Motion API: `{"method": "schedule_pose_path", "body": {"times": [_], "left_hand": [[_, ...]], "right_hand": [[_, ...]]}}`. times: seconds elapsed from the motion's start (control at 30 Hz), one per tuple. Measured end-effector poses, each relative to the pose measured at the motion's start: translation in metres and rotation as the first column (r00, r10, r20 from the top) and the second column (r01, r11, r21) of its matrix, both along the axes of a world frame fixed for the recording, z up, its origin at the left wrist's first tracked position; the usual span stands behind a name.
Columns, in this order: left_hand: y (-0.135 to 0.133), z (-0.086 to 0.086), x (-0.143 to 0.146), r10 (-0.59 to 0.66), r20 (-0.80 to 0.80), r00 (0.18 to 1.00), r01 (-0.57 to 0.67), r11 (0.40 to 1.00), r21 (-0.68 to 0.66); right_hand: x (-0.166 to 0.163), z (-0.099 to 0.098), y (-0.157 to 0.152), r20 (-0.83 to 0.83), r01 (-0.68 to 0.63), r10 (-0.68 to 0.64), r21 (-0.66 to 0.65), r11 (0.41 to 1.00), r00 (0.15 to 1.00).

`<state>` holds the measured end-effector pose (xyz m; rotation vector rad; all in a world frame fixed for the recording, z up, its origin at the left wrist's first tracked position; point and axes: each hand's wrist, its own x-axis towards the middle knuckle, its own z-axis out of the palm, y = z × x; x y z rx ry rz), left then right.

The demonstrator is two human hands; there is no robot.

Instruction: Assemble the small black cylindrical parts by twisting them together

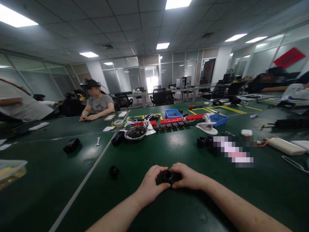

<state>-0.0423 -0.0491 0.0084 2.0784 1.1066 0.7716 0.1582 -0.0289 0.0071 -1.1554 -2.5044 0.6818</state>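
Both of my hands grip a small black cylindrical part (167, 175) with a round hole facing up, low over the green table. From its left side, my left hand (155, 180) closes thumb and fingers around it. My right hand (185, 176) pinches the opposite side in the same way. The part's lower portion is partly hidden by my fingers, and its exact kind does not show. A similar black round part (114, 171) lies apart to the left. More black round parts (201, 142) are grouped at the right, farther off.
A wrench (98, 141) and a black block (71, 145) lie to the left. Beyond my hands are a round speaker-like piece (135, 132), red strips (172, 120) and blue bins (218, 120). A person (100, 103) sits across the table. A clear tub (12, 170) stands at the left edge.
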Motion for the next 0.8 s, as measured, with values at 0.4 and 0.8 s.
{"method": "schedule_pose_path", "body": {"times": [0.4, 0.8], "left_hand": [[-0.002, 0.000, 0.004, 0.122, 0.028, 0.992, -0.122, 0.993, -0.011], [-0.004, -0.002, 0.004, 0.071, 0.029, 0.997, -0.071, 0.997, -0.012]], "right_hand": [[-0.018, 0.001, -0.011, 0.101, 0.165, -0.178, 0.125, 0.978, 0.979], [-0.016, -0.002, -0.008, 0.067, 0.175, -0.179, 0.053, 0.983, 0.982]]}}
